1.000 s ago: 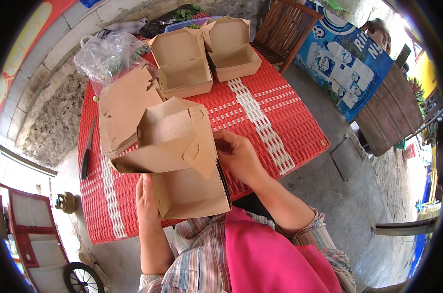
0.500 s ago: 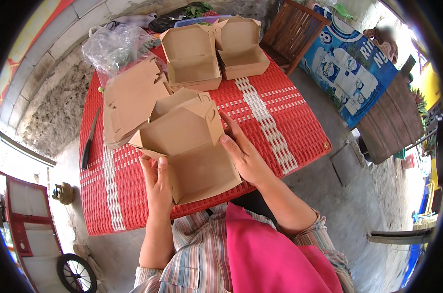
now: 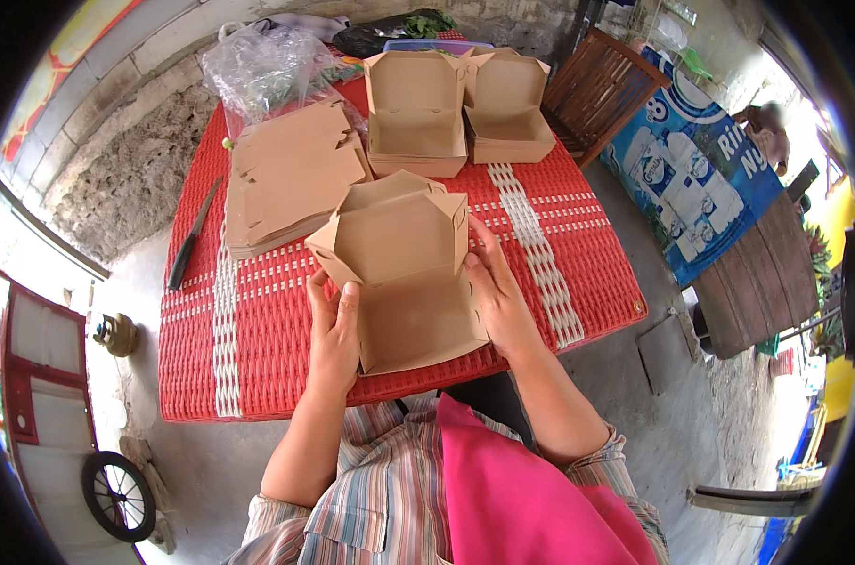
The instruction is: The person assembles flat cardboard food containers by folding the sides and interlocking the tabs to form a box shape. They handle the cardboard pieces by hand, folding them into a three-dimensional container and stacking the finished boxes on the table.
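A brown cardboard food box (image 3: 418,320) is held between my two hands above the near edge of the red woven table (image 3: 276,344). Its lid stands raised, with folded corner flaps at both sides. My left hand (image 3: 335,330) grips the left wall, thumb on top near the lid's corner. On the opposite wall, my right hand (image 3: 503,297) is closed with its thumb by the right flap. Behind the box lies a stack of flat cardboard blanks (image 3: 291,179). Folded open boxes stand in two piles, one at the back middle (image 3: 416,132) and one further right (image 3: 510,113).
A knife (image 3: 194,235) with a black handle lies at the table's left. Clear plastic bags (image 3: 272,71) sit at the back left, near a black bag (image 3: 390,36). A wooden chair (image 3: 602,94) stands behind the right corner. A blue banner (image 3: 686,169) hangs farther right.
The box has turned to face me more squarely, both hands still on its sides. My view has shifted a little, so the table sits differently in the picture.
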Motion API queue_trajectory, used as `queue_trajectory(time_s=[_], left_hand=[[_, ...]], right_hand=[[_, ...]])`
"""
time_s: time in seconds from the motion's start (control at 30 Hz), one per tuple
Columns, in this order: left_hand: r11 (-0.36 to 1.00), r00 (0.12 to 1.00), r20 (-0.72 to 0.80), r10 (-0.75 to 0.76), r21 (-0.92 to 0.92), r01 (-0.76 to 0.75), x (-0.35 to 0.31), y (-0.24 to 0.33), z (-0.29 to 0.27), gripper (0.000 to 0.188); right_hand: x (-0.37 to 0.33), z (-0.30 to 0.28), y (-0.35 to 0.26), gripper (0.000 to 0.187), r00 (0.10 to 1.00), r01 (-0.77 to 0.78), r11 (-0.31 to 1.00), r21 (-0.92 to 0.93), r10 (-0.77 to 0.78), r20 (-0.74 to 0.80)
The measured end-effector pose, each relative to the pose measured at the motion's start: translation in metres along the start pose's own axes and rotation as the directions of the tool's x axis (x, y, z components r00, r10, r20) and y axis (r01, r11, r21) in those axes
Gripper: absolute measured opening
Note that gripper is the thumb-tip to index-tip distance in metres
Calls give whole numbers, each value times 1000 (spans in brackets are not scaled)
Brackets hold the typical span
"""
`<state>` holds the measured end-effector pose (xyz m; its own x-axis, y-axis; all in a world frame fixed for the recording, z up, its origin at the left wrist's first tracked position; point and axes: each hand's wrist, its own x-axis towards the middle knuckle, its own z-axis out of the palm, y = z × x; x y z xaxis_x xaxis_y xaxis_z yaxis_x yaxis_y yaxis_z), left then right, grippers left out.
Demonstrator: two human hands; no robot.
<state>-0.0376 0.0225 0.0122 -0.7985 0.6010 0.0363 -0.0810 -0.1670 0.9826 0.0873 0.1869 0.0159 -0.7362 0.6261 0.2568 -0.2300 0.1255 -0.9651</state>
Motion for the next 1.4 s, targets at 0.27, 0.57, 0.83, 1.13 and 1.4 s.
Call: queue_trajectory(time_s=[0.27,0.57,0.83,1.13,1.4], left_hand=[[968,999,41,-34,-247,43,2,0,1,37],[926,995,30,-98,-362,102,6,-7,-5,15],[975,997,-45,-61,-216,50,7,2,-4,40],[990,995,74,60,-133,-50,2,-10,-4,56],[959,973,86,216,171,-228,-2,2,2,52]], right_hand=[[-1,5,-11,47,969,-235,956,177,245,-39],[-1,-4,1,48,930,-365,906,214,366,36],[-2,-7,-17,47,971,93,932,-350,-162,-174],[12,-6,-37,35,954,291,806,-516,-285,92],[11,-2,-42,37,993,67,744,-664,14,116]])
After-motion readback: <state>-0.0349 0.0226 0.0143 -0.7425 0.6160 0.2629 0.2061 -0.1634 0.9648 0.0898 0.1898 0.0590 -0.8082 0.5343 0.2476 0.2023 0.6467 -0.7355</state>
